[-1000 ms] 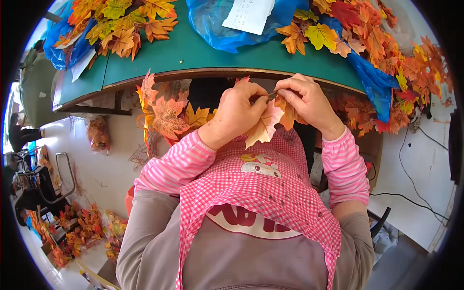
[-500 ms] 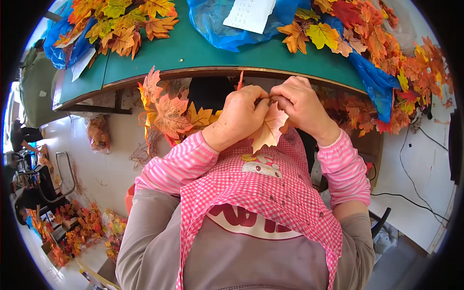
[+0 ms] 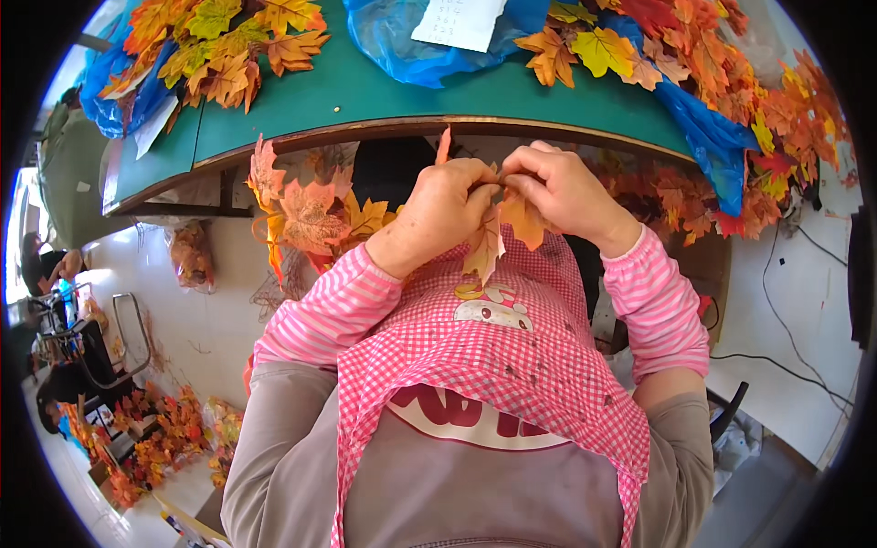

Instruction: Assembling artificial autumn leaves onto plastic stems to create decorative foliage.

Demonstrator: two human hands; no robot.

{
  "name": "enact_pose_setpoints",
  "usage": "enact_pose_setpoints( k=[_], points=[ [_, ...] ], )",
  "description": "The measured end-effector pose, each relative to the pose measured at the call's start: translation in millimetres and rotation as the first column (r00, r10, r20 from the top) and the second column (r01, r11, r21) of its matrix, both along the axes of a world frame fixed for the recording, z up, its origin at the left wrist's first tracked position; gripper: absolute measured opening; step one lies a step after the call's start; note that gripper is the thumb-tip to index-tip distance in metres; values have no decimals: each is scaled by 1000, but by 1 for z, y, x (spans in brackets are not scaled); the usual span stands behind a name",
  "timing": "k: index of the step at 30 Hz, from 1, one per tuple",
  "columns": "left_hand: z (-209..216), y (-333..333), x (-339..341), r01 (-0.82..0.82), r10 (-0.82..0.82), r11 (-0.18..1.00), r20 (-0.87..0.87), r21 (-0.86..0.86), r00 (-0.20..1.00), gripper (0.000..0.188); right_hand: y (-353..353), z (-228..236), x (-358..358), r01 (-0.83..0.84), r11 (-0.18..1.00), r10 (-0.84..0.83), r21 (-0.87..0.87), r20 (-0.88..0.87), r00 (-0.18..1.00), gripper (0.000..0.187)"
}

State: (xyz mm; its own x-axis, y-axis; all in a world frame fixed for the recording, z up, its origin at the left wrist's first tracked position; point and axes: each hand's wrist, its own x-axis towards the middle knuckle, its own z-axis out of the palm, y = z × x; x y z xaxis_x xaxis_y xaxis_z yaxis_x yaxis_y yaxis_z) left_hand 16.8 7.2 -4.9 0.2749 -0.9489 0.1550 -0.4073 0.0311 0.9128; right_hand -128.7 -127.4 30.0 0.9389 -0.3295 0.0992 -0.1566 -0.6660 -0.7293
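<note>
Both my hands meet over my lap, just in front of the table edge, fingertips pinched close together. My left hand (image 3: 438, 208) is closed at the end of a strand of artificial maple leaves (image 3: 315, 216), which spreads out on its left in orange, pink and yellow. A pale peach leaf (image 3: 484, 251) dangles beneath its fingertips. My right hand (image 3: 568, 194) pinches close by, with an orange artificial maple leaf (image 3: 523, 220) hanging under its fingers. The stems between the fingertips are mostly hidden.
A green table (image 3: 274, 119) stands ahead, bearing autumn leaf bunches (image 3: 228, 55), a blue plastic bag (image 3: 425, 59) and a paper slip (image 3: 457, 20). More leaves (image 3: 722, 73) spill over its right side. Cables (image 3: 776, 365) run along the floor at right; leaf piles (image 3: 155, 438) lie lower left.
An orange leaf now shows below my right fingers. The pale leaf has turned and hangs narrower, nearer my left hand. Both hands have shifted slightly left in the view.
</note>
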Motion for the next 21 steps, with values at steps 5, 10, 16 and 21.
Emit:
enact_pose_setpoints(
  k=[5, 10, 16, 21],
  points=[
    [-2, 2, -4, -56, 61, 997, 85, -57, 995, 8, 13, -4, 1, 65, 992, -61, -108, 40, 997, 9],
    [0, -1, -3, -110, 117, 986, 52, -122, 992, 12, 35, -15, -8, 297, 940, -325, 170, 169, 930, 21],
    [-6, -1, -13, -101, 77, 992, -276, -73, 958, 22, 55, -28, -18, 391, 829, -516, 400, 276, 811, 24],
    [-7, -5, -22, -154, 95, 979, -375, -132, 922, 29, 66, -45, -23, 294, 636, -614, 713, 238, 752, 26]
  ],
)
